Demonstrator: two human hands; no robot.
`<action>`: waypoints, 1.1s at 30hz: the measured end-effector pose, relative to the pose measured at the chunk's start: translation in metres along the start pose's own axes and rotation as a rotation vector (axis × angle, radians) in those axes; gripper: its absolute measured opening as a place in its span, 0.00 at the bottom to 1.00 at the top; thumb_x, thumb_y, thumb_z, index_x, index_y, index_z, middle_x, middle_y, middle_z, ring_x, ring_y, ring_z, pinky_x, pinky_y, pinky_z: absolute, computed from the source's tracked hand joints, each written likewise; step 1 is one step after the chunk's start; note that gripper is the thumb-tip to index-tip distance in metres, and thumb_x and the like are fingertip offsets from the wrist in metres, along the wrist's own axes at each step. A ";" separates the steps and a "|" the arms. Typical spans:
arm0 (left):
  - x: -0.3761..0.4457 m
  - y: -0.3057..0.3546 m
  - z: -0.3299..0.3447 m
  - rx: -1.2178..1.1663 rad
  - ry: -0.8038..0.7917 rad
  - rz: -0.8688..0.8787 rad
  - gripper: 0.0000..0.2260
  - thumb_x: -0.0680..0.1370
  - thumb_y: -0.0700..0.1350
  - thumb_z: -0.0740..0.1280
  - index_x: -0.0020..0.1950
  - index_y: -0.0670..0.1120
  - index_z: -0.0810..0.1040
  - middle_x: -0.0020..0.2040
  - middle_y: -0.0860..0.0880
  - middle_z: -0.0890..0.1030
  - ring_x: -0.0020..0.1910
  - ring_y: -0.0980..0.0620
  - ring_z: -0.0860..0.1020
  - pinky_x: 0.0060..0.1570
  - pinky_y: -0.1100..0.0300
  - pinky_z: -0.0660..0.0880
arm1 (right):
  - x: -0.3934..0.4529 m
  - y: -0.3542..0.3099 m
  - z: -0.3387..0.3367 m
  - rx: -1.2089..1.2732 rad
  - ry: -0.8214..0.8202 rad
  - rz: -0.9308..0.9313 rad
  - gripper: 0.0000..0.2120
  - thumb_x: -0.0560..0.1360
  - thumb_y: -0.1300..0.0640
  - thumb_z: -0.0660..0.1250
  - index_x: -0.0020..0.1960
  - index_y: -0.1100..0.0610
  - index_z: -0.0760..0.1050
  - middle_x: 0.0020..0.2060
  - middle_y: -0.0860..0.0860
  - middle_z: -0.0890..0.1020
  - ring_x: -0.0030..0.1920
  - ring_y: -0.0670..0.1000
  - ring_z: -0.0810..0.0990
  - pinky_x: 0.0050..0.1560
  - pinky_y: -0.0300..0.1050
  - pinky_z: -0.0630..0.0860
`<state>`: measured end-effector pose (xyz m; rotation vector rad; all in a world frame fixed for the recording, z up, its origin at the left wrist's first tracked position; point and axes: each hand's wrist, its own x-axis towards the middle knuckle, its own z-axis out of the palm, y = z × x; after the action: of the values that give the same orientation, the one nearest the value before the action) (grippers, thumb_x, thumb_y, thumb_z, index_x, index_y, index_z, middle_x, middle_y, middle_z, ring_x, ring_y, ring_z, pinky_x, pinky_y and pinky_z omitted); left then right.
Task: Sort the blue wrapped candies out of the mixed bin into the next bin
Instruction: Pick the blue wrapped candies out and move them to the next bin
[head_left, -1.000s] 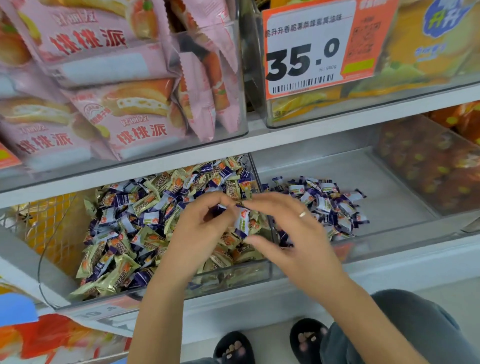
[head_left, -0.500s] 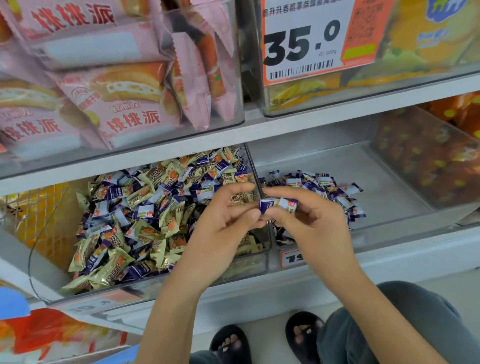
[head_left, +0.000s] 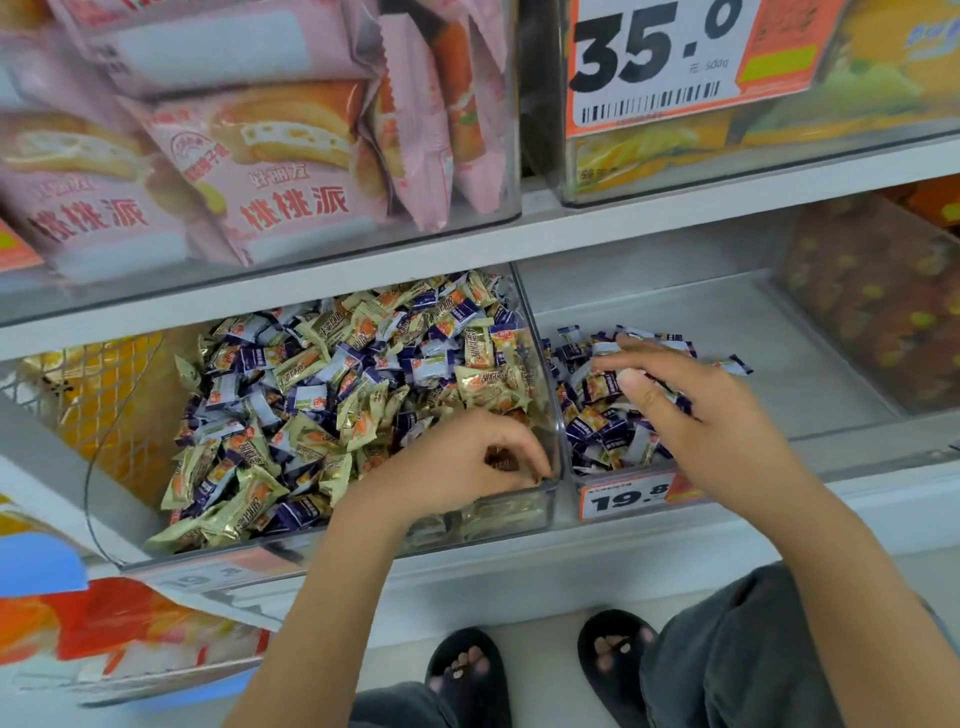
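Right hand (head_left: 696, 415) hovers, fingers loose, over blue candies (head_left: 608, 431) at centre right; left hand (head_left: 457, 462), fingers curled, digs into the mixed bin (head_left: 550, 488).

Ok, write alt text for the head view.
Left hand digs into a clear bin of mixed gold and blue candies while the right hand, fingers spread, hovers over blue candies in the next bin. Snack packs sit above.

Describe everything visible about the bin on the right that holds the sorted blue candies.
The right bin is clear plastic with a pale floor, sitting on the lower shelf beside the mixed bin. A heap of blue wrapped candies fills only its front left corner. A price tag reading 19.8 fronts it. The right hand reaches over the heap, fingers extended.
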<state>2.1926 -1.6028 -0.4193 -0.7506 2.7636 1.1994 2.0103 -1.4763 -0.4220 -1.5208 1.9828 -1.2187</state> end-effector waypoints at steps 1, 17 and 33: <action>0.007 -0.003 0.001 0.049 -0.068 0.002 0.07 0.73 0.41 0.71 0.49 0.50 0.82 0.50 0.56 0.82 0.50 0.62 0.78 0.58 0.67 0.71 | 0.001 0.000 0.001 -0.011 0.010 -0.010 0.16 0.75 0.43 0.55 0.59 0.41 0.76 0.63 0.40 0.75 0.67 0.36 0.66 0.66 0.34 0.62; -0.004 -0.032 -0.036 0.582 0.045 0.013 0.04 0.70 0.50 0.72 0.40 0.59 0.79 0.44 0.66 0.75 0.52 0.65 0.68 0.68 0.60 0.46 | 0.003 0.005 0.002 -0.022 -0.049 0.036 0.14 0.75 0.46 0.59 0.59 0.41 0.75 0.55 0.29 0.74 0.51 0.24 0.71 0.49 0.21 0.68; 0.015 -0.030 0.000 0.700 -0.078 0.127 0.24 0.77 0.39 0.62 0.68 0.61 0.68 0.68 0.66 0.67 0.62 0.54 0.60 0.55 0.63 0.53 | 0.003 0.002 0.009 -0.071 -0.019 0.052 0.14 0.76 0.46 0.59 0.59 0.42 0.76 0.54 0.35 0.79 0.47 0.53 0.81 0.51 0.43 0.77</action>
<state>2.1924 -1.6262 -0.4431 -0.4411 2.8801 0.1973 2.0149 -1.4824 -0.4283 -1.4981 2.0604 -1.1195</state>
